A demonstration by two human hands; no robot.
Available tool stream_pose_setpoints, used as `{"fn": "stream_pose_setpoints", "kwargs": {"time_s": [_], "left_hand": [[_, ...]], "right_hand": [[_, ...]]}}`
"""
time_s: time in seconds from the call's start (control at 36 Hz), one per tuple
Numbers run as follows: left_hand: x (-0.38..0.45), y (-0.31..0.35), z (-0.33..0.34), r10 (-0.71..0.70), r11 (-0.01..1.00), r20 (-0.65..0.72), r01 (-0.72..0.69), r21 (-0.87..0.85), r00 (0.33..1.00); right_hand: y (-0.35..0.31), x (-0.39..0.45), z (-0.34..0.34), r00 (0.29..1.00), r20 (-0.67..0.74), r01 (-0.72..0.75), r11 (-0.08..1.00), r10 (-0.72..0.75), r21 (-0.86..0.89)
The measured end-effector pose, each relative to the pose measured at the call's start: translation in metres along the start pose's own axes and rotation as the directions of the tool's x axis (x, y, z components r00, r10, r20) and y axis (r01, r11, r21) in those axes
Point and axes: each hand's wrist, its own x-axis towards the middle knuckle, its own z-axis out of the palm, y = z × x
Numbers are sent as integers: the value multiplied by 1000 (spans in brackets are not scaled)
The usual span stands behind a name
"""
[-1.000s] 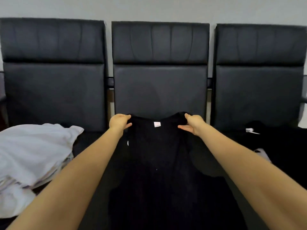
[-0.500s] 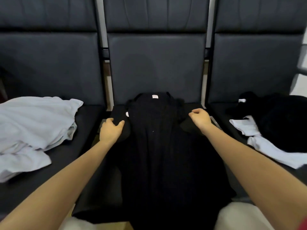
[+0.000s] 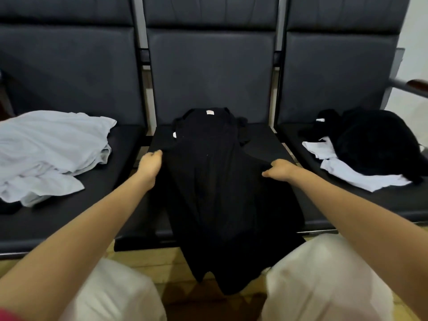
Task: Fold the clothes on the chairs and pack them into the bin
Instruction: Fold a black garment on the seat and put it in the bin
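Observation:
A black shirt (image 3: 220, 181) lies lengthwise on the middle chair seat (image 3: 261, 142), collar with a small white tag toward the backrest, hem hanging over the front edge. My left hand (image 3: 149, 164) grips the shirt's left edge about halfway down. My right hand (image 3: 279, 171) pinches its right edge at the same height. No bin is in view.
A pile of light blue-grey clothes (image 3: 51, 149) covers the left chair seat. The right chair seat holds a black garment (image 3: 379, 140) heaped over a white one (image 3: 347, 174). An armrest (image 3: 414, 85) sticks out at far right. My knees in white trousers (image 3: 324, 281) are below, over a wooden floor.
Both hands slid from the shirt's shoulders down along its sides toward me and now hold the side edges. The camera tilted down, showing the chair seats and my knees.

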Motion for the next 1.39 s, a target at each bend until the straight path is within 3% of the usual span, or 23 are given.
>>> {"fn": "stream_pose_setpoints", "kwargs": {"time_s": [0.03, 0.08, 0.19, 0.33, 0.47, 0.58, 0.75, 0.86, 0.97, 1.06, 1.14, 1.19, 1.28, 1.39], "left_hand": [[6, 3, -6, -27, 994, -29, 24, -107, 999], [24, 10, -22, -26, 989, -117, 8, -149, 993], [48, 28, -42, 141, 987, -296, -110, 118, 945], [56, 30, -44, 276, 893, -256, -149, 425, 926], [44, 3, -32, 167, 859, -144, -72, 508, 975], [28, -10, -41, 179, 830, -134, -77, 552, 975], [-6, -28, -59, 128, 781, -77, -53, 623, 989], [-21, -32, -63, 110, 839, -101, -37, 543, 989], [-22, -20, -63, 157, 904, -222, -49, 425, 962], [-23, -18, -65, 248, 807, -137, -126, 577, 959], [-24, -18, -59, 220, 678, -40, -123, 725, 975], [-21, -14, -49, 203, 651, -44, -102, 752, 978], [-13, -3, -29, 299, 605, -81, -123, 786, 951], [5, 16, 3, 387, 684, -109, -206, 700, 916]], "right_hand": [[-3, 3, 0, 999, -34, 20, 994, -17, 109], [-12, 12, -2, 995, -104, 41, 939, -6, 341], [-19, 37, -16, 972, -217, 64, 798, 85, 600], [-17, 61, -20, 928, -274, 4, 730, 251, 684], [-9, 54, 3, 956, -211, -31, 782, 206, 622], [-3, 51, 8, 966, -213, -5, 831, 148, 556], [6, 30, 12, 970, -243, 32, 977, 20, 209], [13, 19, 8, 979, -204, 9, 987, 24, 158], [26, 10, -1, 962, -267, -22, 990, 58, 138], [37, 2, -7, 934, -342, -64, 990, 103, 123], [37, -2, -5, 903, -409, -104, 990, 133, 92], [29, -1, -2, 882, -462, -78, 995, 97, 60], [12, 3, 2, 856, -516, 20, 999, -37, -39], [-13, 20, 7, 819, -548, 188, 982, -167, -17]]}}
